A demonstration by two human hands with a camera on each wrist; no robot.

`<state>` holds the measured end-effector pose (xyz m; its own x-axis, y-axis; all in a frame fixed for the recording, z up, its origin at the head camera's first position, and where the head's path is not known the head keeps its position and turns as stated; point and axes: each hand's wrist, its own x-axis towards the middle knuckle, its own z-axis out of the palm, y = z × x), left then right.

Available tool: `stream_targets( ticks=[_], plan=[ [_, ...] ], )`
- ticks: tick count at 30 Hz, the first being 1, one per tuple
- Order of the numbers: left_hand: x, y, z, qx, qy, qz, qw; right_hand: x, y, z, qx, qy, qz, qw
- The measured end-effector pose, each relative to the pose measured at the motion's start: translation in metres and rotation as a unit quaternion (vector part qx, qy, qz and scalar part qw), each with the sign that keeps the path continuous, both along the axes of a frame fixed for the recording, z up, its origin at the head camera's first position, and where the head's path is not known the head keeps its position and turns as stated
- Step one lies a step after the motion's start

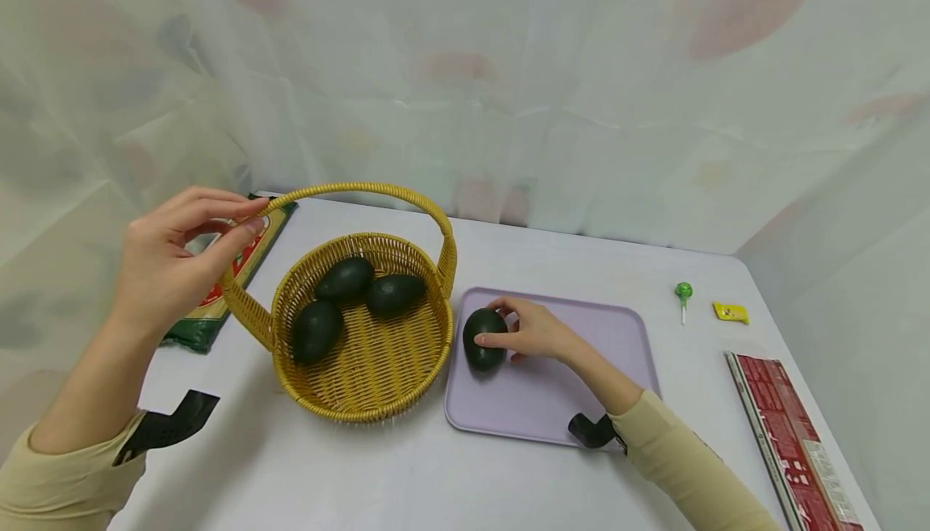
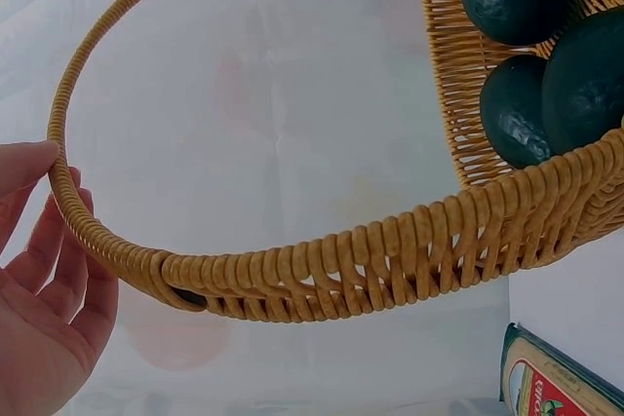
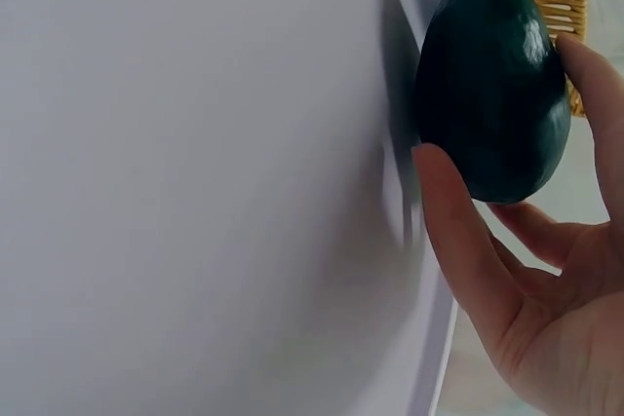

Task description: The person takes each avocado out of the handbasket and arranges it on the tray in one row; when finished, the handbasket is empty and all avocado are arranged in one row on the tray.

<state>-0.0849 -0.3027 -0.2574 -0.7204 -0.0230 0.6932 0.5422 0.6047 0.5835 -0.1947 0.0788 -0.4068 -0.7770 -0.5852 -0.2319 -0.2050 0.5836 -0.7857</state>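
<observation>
My left hand [image 1: 174, 248] pinches the arched handle [image 1: 356, 187] of a yellow wicker basket [image 1: 395, 361] between thumb and fingers. In the left wrist view the thumb and fingertips meet at the thin wound handle [image 2: 73, 70]. Three dark green avocados [image 1: 316, 332] lie inside the basket, grouped toward its back and left. To the right, my right hand [image 1: 534, 329] grips another dark green avocado [image 1: 484, 340] at the left side of a pale purple tray [image 1: 581, 353]. The right wrist view shows thumb and fingers around this avocado [image 3: 492, 90], its stem end toward the basket.
A green and red printed packet [image 1: 240, 273] lies behind the left hand, partly hidden by it. Right of the tray are a green lollipop [image 1: 684, 291], a small yellow wrapped sweet [image 1: 730, 312] and a long red box [image 1: 792, 442]. Pale patterned sheeting [image 1: 538, 95] hangs around the table.
</observation>
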Motion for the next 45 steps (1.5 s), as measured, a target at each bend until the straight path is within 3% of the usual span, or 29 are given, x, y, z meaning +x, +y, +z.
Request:
stream_targets(
  ticks=[8,17,28,35,45],
  plan=[
    [0.000,-0.001,0.000,0.003,0.000,-0.002,1.0000,0.001,-0.003,-0.002,-0.009,0.016,-0.013,1.000],
    [0.000,-0.001,0.002,-0.030,0.001,0.004,0.9995,0.002,-0.006,-0.003,-0.010,0.017,-0.014,1.000],
    [-0.001,-0.003,0.000,-0.021,0.004,0.000,0.9998,0.005,-0.004,-0.004,-0.007,0.023,-0.015,1.000],
    [-0.001,-0.003,-0.002,-0.002,0.004,-0.004,1.0000,0.006,-0.001,0.002,-0.014,0.058,-0.005,0.998],
    [-0.001,-0.001,-0.001,-0.004,-0.001,0.002,1.0000,0.009,0.006,0.017,-0.033,0.149,0.015,0.988]
  ],
)
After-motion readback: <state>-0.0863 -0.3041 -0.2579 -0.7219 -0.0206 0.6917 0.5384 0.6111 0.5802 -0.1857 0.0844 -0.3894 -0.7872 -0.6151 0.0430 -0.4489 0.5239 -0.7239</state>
